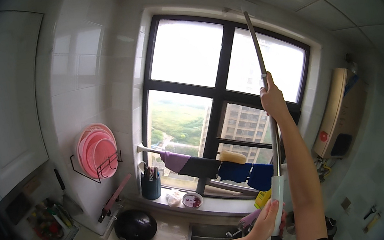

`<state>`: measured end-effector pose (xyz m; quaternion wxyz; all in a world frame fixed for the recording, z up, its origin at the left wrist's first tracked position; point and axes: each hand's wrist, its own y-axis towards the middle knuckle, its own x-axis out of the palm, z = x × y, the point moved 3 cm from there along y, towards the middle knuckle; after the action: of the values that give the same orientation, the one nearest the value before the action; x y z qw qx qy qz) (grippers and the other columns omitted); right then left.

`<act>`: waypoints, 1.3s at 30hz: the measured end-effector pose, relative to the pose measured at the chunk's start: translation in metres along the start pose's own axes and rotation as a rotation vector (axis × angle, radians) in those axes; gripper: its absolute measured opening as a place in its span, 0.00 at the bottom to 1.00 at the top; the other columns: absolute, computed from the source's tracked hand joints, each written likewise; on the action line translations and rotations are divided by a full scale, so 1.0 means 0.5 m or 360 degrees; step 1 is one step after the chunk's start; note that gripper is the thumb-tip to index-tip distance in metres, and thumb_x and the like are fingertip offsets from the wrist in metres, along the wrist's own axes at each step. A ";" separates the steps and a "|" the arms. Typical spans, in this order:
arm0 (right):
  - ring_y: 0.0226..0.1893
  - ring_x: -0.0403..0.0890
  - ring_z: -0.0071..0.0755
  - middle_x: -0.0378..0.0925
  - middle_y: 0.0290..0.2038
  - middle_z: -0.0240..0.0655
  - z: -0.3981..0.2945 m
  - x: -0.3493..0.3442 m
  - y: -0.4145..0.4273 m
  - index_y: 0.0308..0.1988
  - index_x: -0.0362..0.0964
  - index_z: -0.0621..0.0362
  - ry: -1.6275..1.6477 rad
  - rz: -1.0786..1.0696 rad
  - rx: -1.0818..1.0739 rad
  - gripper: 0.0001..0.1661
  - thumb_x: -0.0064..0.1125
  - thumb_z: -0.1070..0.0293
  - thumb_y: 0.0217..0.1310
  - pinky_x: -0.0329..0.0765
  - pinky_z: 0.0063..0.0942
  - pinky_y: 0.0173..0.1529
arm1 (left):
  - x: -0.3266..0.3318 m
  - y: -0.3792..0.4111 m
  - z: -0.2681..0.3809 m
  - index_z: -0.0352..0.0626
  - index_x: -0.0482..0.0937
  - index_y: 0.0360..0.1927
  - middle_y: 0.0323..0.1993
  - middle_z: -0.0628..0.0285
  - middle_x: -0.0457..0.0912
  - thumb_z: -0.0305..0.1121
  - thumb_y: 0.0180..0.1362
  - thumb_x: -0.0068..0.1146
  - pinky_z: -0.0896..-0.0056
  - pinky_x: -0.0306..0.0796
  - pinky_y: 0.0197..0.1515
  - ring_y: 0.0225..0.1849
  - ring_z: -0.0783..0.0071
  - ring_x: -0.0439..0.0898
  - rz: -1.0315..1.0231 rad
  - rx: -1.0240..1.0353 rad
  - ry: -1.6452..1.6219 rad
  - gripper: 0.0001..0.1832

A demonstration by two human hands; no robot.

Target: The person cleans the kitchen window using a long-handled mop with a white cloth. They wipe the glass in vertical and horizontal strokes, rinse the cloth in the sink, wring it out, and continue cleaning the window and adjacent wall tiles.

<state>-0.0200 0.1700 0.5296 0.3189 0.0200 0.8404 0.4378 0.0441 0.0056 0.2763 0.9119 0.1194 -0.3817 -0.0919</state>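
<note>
A long metal pole with a white grip point(278, 185) runs steeply upward in front of the kitchen window point(186, 51). Low on it, my left hand point(264, 222), below a gold-coloured bracelet, is closed around the white grip. Higher up, my right hand point(271, 97) grasps the metal shaft. The pole's far end reaches a pale, flat head point(240, 5) above the window frame, near the ceiling; its exact kind is unclear. Behind the pole, several cloths point(198, 167) hang on a rod across the lower window.
A wok point(135, 226) lies on the counter beside the sink point(208, 232). The sill holds a utensil holder point(151, 186) and a small bowl point(192, 200). Pink baskets point(97, 151) hang on the left wall; a water heater point(338, 114) is mounted at right.
</note>
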 end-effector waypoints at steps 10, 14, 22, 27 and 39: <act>0.32 0.81 0.51 0.78 0.30 0.51 -0.275 0.241 0.009 0.65 0.38 0.54 0.0063 0.0026 -0.0174 0.36 0.40 0.69 0.59 0.78 0.40 0.34 | -0.210 -0.128 0.242 0.39 0.62 0.49 0.20 0.61 0.66 0.52 0.66 0.31 0.77 0.63 0.12 0.13 0.77 0.65 0.0341 0.0272 0.0219 0.24; 0.31 0.81 0.48 0.78 0.29 0.49 -0.329 0.281 -0.010 0.65 0.36 0.55 0.0104 0.0045 -0.0153 0.38 0.41 0.70 0.58 0.78 0.39 0.32 | -0.272 -0.181 0.303 0.38 0.62 0.49 0.19 0.62 0.66 0.53 0.66 0.30 0.78 0.63 0.12 0.13 0.78 0.65 0.0345 0.0267 0.0336 0.26; 0.30 0.81 0.47 0.78 0.28 0.48 -0.419 0.323 -0.030 0.65 0.36 0.55 0.0179 -0.0061 -0.0084 0.38 0.41 0.73 0.57 0.76 0.40 0.34 | -0.311 -0.234 0.365 0.39 0.62 0.46 0.19 0.64 0.65 0.52 0.66 0.31 0.79 0.61 0.10 0.11 0.81 0.63 0.0389 0.0289 0.0285 0.24; 0.37 0.80 0.58 0.75 0.35 0.61 -0.489 0.373 -0.028 0.65 0.35 0.58 0.0145 -0.0095 -0.0195 0.38 0.39 0.69 0.58 0.79 0.43 0.40 | -0.338 -0.266 0.414 0.39 0.63 0.46 0.18 0.64 0.65 0.53 0.65 0.32 0.79 0.62 0.10 0.11 0.81 0.64 0.0397 0.0337 0.0225 0.25; 0.44 0.78 0.49 0.75 0.42 0.52 -0.676 0.491 -0.007 0.66 0.31 0.56 0.0148 -0.0427 -0.0272 0.42 0.42 0.70 0.57 0.74 0.40 0.48 | -0.403 -0.295 0.534 0.43 0.63 0.46 0.18 0.66 0.65 0.58 0.62 0.37 0.77 0.63 0.13 0.13 0.80 0.64 0.0589 0.0481 0.0222 0.26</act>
<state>-0.4015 0.0005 0.5395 0.3358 -0.1397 0.8091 0.4616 -0.2982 -0.1224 0.2798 0.9091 0.1884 -0.3426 0.1433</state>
